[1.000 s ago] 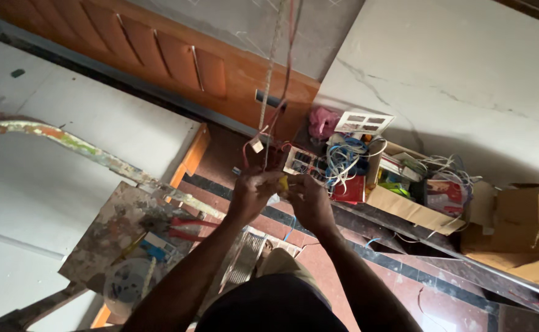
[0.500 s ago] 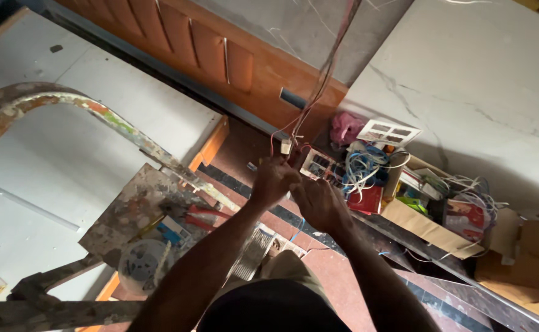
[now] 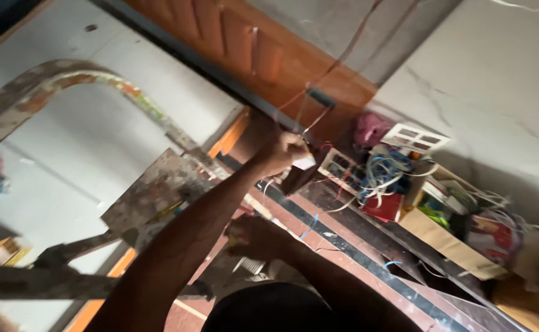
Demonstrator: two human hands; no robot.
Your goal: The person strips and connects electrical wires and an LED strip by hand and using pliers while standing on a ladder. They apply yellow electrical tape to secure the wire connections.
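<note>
At upper centre a glossy wooden door (image 3: pixel 245 46), at left a paint-spattered, rough metal ladder (image 3: pixel 159 190), at right an open matt cardboard box (image 3: pixel 441 237).

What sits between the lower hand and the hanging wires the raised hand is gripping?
Nothing visible. The left hand grips the thin wires hanging from above; the right hand is lower, near the ladder top, with only open air between it and the wires.

Left hand (image 3: pixel 280 152): raised, arm outstretched, fingers curled closed
Right hand (image 3: pixel 248 235): lowered near body, seemingly loosely closed, blurred
</note>
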